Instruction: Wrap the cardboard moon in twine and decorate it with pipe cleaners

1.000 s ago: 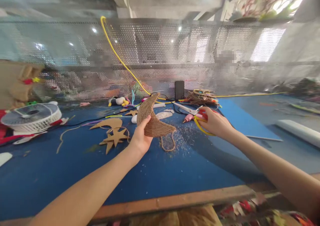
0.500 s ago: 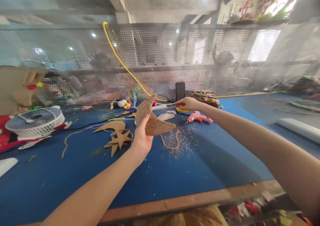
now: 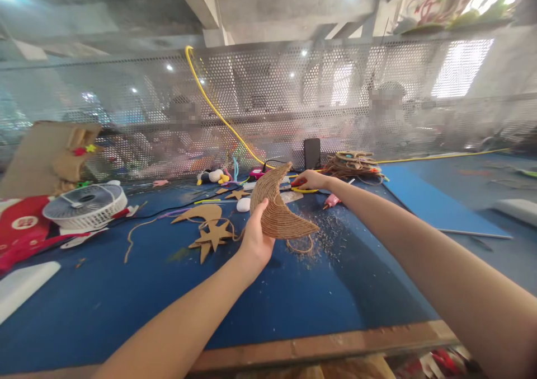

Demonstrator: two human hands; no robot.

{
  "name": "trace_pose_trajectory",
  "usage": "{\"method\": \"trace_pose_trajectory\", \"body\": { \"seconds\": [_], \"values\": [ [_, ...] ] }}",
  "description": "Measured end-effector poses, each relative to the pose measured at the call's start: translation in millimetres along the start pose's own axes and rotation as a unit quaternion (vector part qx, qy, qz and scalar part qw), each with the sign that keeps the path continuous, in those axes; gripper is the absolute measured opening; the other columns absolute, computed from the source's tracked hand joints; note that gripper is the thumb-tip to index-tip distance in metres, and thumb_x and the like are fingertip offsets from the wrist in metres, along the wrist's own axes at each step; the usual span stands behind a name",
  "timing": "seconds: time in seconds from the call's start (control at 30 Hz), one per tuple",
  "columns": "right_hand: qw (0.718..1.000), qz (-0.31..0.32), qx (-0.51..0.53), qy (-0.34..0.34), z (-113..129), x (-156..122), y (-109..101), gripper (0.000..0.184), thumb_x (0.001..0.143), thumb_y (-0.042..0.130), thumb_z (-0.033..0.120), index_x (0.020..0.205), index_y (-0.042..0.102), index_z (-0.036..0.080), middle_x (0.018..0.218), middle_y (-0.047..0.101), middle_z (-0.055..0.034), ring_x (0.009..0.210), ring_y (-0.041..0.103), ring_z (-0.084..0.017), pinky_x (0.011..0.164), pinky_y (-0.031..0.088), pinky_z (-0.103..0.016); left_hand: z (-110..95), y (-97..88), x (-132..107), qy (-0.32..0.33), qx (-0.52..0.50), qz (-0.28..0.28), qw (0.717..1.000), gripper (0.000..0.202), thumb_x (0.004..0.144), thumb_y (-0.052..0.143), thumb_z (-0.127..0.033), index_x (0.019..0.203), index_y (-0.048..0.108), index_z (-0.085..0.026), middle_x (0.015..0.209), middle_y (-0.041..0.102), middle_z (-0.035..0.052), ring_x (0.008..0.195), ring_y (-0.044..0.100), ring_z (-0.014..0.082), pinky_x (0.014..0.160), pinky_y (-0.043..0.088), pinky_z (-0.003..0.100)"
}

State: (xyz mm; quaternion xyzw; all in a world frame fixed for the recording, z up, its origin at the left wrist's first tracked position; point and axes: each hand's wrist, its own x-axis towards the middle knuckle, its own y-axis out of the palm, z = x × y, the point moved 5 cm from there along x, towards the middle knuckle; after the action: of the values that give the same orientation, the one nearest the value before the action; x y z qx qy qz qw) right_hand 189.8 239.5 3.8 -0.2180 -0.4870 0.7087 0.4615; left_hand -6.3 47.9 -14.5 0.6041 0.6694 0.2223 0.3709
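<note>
Twine covers the crescent (image 3: 272,214), which stands up off the table (image 3: 235,312) in the left hand (image 3: 257,242), the thumb laid over the near face and the other fingers hidden behind it, so the grasp is a firm-looking pinch at the lower left of the curve. Its long axis runs from a tip at the top, pointing away from the person, down to a second tip at lower right, and the hollow side opens toward the right hand (image 3: 312,181). That hand lies apart from the crescent, beyond it and to the right, its fingers curled low by a yellow handle (image 3: 305,190); I cannot tell whether they grip it or only touch it. Of the two, the left hand is the nearer, being in contact. Just under the lower tip hangs or lies a twine loop (image 3: 300,251), near scattered bits on the table. A pink glue gun (image 3: 332,201) shows partly beside the right forearm, while cardboard stars (image 3: 215,234) lie left of the crescent.
</note>
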Motion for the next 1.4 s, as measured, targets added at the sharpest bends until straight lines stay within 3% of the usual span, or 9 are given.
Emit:
{"method": "trace_pose_trajectory", "body": {
  "seconds": [0.17, 0.33, 0.4, 0.47, 0.53, 0.6, 0.97, 1.17, 1.4],
  "values": [
    [0.997, -0.061, 0.044, 0.020, 24.8, -27.3, -16.3, 0.030, 0.077, 0.070, 0.032, 0.100, 0.080, 0.015, 0.103, 0.077, -0.0106, 0.092, 0.069, -0.025, 0.085, 0.052, -0.032, 2.5, 1.0, -1.9, 0.001, 0.028, 0.023, 0.999, 0.009, 0.087, 0.065, -0.019, 0.091, 0.071, -0.014, 0.084, 0.076, 0.0041, 0.068, 0.071, 0.0145, 0.062, 0.057, 0.025],
    [0.984, -0.041, 0.172, 0.030, 76.1, -101.1, -12.5, 0.044, 0.091, 0.054, 0.050, 0.104, 0.077, 0.015, 0.101, 0.076, -0.0115, 0.078, 0.068, -0.016, 0.070, 0.053, -0.027, 10.1, 0.2, -4.2, 0.018, 0.085, 0.048, 0.995, 0.020, 0.079, 0.074, -0.020, 0.098, 0.073, -0.015, 0.093, 0.076, 0.0066, 0.074, 0.071, 0.0164, 0.067, 0.056, 0.025],
    [0.918, 0.049, 0.387, 0.071, 94.4, -133.8, 4.4, 0.041, 0.084, 0.067, 0.051, 0.101, 0.077, 0.015, 0.104, 0.075, -0.0127, 0.078, 0.067, -0.015, 0.072, 0.053, -0.028, 13.9, 3.2, -8.0, 0.022, 0.105, 0.075, 0.991, 0.024, 0.078, 0.076, -0.022, 0.101, 0.073, -0.015, 0.096, 0.076, 0.0076, 0.079, 0.072, 0.0183, 0.070, 0.056, 0.027],
    [0.854, 0.080, 0.501, 0.113, 106.2, -160.3, 18.1, 0.033, 0.077, 0.076, 0.047, 0.086, 0.078, 0.015, 0.092, 0.075, -0.0096, 0.076, 0.066, -0.013, 0.073, 0.052, -0.027, 16.9, 7.7, -14.1, 0.029, 0.135, 0.106, 0.985, 0.027, 0.077, 0.077, -0.023, 0.102, 0.073, -0.015, 0.097, 0.076, 0.0090, 0.084, 0.072, 0.0209, 0.074, 0.056, 0.029],
    [0.817, 0.068, 0.558, 0.129, 110.9, -177.5, 27.6, 0.029, 0.075, 0.080, 0.044, 0.078, 0.077, 0.016, 0.082, 0.073, -0.0061, 0.073, 0.064, -0.011, 0.073, 0.051, -0.026, 18.6, 12.5, -21.3, 0.040, 0.169, 0.136, 0.975, 0.031, 0.076, 0.079, -0.025, 0.104, 0.073, -0.015, 0.098, 0.076, 0.0103, 0.087, 0.072, 0.0230, 0.078, 0.056, 0.031],
    [0.802, 0.050, 0.582, 0.127, 111.2, -187.6, 34.2, 0.026, 0.075, 0.080, 0.042, 0.077, 0.077, 0.016, 0.079, 0.071, -0.0047, 0.073, 0.062, -0.011, 0.073, 0.049, -0.026, 19.0, 15.8, -27.3, 0.056, 0.198, 0.156, 0.966, 0.034, 0.076, 0.078, -0.026, 0.108, 0.073, -0.016, 0.099, 0.076, 0.0102, 0.091, 0.072, 0.0239, 0.083, 0.055, 0.033],
    [0.818, 0.002, 0.561, 0.126, 98.5, -202.1, 46.0, 0.024, 0.071, 0.082, 0.038, 0.081, 0.078, 0.016, 0.074, 0.066, -0.0022, 0.069, 0.055, -0.011, 0.072, 0.044, -0.029, 28.4, 14.1, -27.0, 0.096, 0.304, 0.144, 0.937, 0.032, 0.078, 0.078, -0.031, 0.108, 0.073, -0.019, 0.108, 0.074, 0.0105, 0.103, 0.068, 0.0268, 0.089, 0.053, 0.035],
    [0.807, -0.008, 0.577, 0.126, 99.1, -203.1, 47.5, 0.020, 0.068, 0.083, 0.036, 0.073, 0.075, 0.018, 0.070, 0.065, -0.0013, 0.069, 0.055, -0.012, 0.070, 0.044, -0.029, 29.4, 15.7, -28.7, 0.068, 0.276, 0.148, 0.947, 0.030, 0.077, 0.080, -0.026, 0.105, 0.074, -0.017, 0.103, 0.075, 0.0107, 0.099, 0.069, 0.0261, 0.085, 0.054, 0.032],
    [0.835, -0.004, 0.541, 0.095, 96.6, -201.9, 46.7, 0.020, 0.073, 0.080, 0.037, 0.080, 0.078, 0.019, 0.076, 0.068, -0.0020, 0.071, 0.057, -0.013, 0.071, 0.045, -0.030, 27.6, 13.5, -25.1, 0.059, 0.238, 0.133, 0.960, 0.032, 0.074, 0.081, -0.017, 0.105, 0.073, -0.017, 0.102, 0.075, 0.0095, 0.099, 0.069, 0.0262, 0.086, 0.054, 0.032]
  ]
}}
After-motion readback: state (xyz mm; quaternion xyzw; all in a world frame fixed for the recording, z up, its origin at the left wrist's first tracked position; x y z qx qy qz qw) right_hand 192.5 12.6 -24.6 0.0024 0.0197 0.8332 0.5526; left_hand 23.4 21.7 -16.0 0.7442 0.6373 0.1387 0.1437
